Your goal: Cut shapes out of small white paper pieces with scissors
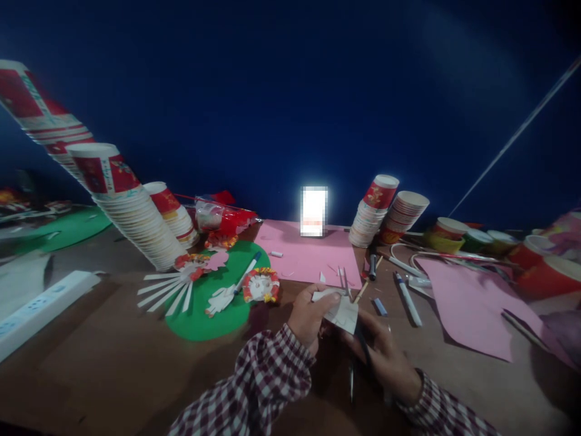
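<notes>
White paper (342, 315), one piece, sits at five o'clock, pinched in the left hand's (305, 319) grip; the right hand's (385, 353) wraps one pair of scissors (364, 349). Beyond it come one pink sheet (304, 255) at eleven o'clock, then two cup stacks (373, 210) at one o'clock.

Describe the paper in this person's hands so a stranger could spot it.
Find the pink sheet by the glowing rectangle. Just below it in the view, the left hand holds a small white paper piece beside scissor blades. Unlike the white cutouts on the green sheet, it is handheld.
</notes>
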Available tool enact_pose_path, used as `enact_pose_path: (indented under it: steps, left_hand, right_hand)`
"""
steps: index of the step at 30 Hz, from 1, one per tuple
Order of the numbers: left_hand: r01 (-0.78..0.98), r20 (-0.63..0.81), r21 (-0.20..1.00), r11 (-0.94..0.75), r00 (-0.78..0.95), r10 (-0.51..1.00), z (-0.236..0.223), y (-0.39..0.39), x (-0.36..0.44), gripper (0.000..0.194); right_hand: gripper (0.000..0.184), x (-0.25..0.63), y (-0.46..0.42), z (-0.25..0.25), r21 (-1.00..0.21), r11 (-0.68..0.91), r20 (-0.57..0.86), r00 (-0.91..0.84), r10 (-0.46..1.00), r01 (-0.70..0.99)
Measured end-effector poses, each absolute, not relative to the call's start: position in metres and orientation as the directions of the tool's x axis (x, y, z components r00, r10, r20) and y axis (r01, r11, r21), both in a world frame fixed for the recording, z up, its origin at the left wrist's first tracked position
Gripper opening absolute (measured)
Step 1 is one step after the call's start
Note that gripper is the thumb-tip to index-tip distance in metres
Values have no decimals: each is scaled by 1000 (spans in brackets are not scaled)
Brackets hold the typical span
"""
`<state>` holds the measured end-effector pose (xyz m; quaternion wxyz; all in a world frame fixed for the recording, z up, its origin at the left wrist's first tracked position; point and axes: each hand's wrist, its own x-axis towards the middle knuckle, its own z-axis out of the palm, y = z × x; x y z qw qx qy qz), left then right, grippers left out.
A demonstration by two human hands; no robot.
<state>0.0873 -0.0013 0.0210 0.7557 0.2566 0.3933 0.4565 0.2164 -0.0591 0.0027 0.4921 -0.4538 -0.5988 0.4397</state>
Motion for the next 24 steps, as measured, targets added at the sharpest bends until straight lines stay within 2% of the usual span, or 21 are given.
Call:
enact_pose_path:
  steps: [24]
  left_hand:
    - [-478, -321, 767, 428, 293, 901, 22, -2, 88, 34]
  right_hand:
    - [44, 215, -58, 4, -976, 192, 181, -99, 978, 108]
